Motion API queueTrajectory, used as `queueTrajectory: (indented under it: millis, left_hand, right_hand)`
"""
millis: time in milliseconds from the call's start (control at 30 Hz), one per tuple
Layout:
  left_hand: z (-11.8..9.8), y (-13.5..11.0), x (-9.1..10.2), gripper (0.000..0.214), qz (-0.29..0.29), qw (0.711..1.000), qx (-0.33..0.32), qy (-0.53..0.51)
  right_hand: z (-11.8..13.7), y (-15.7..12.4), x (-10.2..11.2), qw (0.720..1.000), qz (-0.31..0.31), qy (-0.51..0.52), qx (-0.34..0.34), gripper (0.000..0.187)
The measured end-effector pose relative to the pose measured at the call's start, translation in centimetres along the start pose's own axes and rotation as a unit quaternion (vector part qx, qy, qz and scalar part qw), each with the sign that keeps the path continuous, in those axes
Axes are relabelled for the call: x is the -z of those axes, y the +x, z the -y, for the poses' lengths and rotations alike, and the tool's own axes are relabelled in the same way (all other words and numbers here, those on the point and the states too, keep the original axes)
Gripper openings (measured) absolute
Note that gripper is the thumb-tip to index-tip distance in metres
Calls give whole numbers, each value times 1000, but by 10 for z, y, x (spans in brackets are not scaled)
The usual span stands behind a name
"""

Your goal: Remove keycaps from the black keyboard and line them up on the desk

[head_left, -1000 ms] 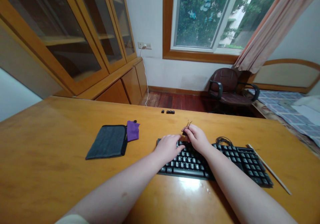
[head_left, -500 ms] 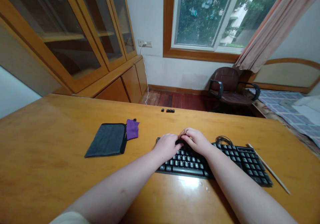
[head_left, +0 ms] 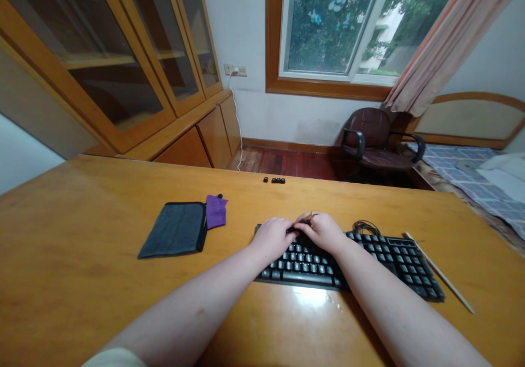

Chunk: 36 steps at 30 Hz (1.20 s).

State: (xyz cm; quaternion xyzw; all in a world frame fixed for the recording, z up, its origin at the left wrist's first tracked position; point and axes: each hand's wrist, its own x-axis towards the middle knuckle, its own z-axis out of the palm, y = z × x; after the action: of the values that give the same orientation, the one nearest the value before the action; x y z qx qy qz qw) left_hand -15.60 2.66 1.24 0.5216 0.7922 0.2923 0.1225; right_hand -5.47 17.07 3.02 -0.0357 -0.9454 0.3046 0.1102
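A black keyboard lies on the desk under both my hands. My left hand rests over its upper left part, fingers curled and thumb drawn in. What its fingertips hold, if anything, is hidden. Right beside it, my right hand is closed over the upper rows, with a small brown pronged piece sticking up from its fingers; its kind is unclear. Something dark shows between the fingertips of both hands. Several loose black keycaps sit in a short row near the desk's far edge, with one keycap apart.
Left of the keyboard lie a dark grey cloth and a purple cloth scrap with a small black piece on it. A pale stick slants along the keyboard's right end. Behind it is a coiled black cable. A chair stands beyond the desk.
The brown piece has shifted slightly right and now stands out more above my right hand. Both hands stay over the same part of the keyboard. The view has shifted slightly.
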Motion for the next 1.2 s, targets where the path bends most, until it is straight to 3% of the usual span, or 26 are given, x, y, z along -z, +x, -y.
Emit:
queueTrajectory:
  millis: [167,400,700,967,1200]
  left_hand:
    - [-3,0,1,26,-8,999,31,-33]
    - [1,-1,1,28,-65,994,13,-84]
    - [7,0,1,25,-114,984,33,-130]
    - [7,0,3,21,-130,966,48,-217]
    - [11,5,1,18,-149,936,63,-313]
  right_hand:
    - [-2,1,2,997,-55,48,-33,24]
    - [-9,3,-3,981,-133,130,-57,23]
    - [-2,1,-9,969,-95,227,-2,16]
    - [-2,4,-5,950,-136,278,31,15]
    - [-5,3,-8,948,-136,283,57,12]
